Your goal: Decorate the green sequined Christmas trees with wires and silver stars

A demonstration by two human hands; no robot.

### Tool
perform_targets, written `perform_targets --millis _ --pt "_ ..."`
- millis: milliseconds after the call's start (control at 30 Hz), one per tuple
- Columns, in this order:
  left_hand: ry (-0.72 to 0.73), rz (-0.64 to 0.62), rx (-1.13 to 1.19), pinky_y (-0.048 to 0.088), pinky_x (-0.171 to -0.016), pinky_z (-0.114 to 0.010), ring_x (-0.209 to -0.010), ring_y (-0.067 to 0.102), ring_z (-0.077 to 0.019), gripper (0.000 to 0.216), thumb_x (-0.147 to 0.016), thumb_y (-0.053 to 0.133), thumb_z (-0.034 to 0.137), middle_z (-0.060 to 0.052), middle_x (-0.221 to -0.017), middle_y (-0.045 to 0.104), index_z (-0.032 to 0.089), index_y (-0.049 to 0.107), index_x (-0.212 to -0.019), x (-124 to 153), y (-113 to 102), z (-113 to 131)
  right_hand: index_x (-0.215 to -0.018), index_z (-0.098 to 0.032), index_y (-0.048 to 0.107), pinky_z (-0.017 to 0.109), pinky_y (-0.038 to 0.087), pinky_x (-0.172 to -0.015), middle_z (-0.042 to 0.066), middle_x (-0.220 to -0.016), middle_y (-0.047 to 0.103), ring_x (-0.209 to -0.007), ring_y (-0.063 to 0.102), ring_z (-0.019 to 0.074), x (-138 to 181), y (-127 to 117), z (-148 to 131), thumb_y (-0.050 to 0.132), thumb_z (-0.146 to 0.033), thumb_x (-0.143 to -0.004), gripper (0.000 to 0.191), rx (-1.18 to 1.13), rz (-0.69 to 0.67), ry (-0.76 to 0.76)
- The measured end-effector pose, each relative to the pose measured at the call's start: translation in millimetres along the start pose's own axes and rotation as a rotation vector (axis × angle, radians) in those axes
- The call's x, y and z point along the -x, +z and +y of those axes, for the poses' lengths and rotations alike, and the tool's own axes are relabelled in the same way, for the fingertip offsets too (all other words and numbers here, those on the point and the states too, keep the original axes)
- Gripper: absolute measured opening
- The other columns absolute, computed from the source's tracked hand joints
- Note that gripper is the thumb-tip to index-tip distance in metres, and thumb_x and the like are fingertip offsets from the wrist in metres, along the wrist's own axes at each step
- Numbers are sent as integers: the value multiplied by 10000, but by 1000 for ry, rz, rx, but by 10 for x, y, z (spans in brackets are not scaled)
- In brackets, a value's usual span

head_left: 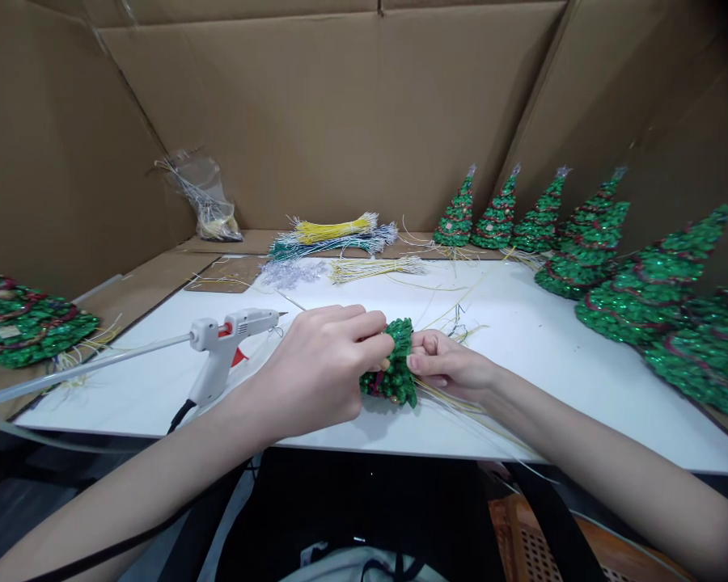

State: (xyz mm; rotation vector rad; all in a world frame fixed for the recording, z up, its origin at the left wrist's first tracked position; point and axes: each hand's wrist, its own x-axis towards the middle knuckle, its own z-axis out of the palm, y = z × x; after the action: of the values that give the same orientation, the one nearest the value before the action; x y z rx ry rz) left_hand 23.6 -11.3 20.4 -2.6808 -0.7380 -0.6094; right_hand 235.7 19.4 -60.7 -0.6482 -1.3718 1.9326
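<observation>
Nearest us, sweeping in from seven o'clock, is our left forearm; it ends in our left hand, whose fingers close on a small glittery green Christmas tree just below the centre of the white table. Our right hand curls its fingers at the tree's three-o'clock edge; we cannot tell whether they pinch the rim or the thin yellow wires trailing toward four o'clock. Those wires, we judge, could snag under our arm and tug something loose, and too tight a left grip could crush the trim. At nine o'clock from our left hand, the glue gun points its nozzle our way; if hot, it could burn us should our forearm drag its cord. The tree looks bushy and shiny, touched with dark red and gold; its tip is hidden.
</observation>
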Motion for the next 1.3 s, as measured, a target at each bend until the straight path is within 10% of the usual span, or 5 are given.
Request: perform_targets --millis 433,767,1300 --pt "18 12 -88 273 -521 -326 -588 426 -166 209 -681 476 -7 -13 -671 528 176 575 -657 -16 -15 64 -537 -183 412 229 104 -414 -126 -413 310 -376 219 15 -4 -12 -7 883 -452 -629 550 2 -9 11" --pt "-184 -33 379 421 -651 -259 -730 581 -145 139 -920 577 153 -29 -797 646 160 689 -838 3 -134 -221 -601 -170 486 232 137 -432 -130 -401 348 -384 247 25 28 -37 -60 873 -442 -648 475 66 -25 66" --pt "-477 -320 144 391 -650 -270 -837 642 -218 173 -894 599 243 -72 -934 722 202 757 -952 -214 723 -819 -649 -153 553 213 147 -409 -137 -401 336 -371 267 20 0 -51 -65 881 -418 -633 421 37 -16 76"
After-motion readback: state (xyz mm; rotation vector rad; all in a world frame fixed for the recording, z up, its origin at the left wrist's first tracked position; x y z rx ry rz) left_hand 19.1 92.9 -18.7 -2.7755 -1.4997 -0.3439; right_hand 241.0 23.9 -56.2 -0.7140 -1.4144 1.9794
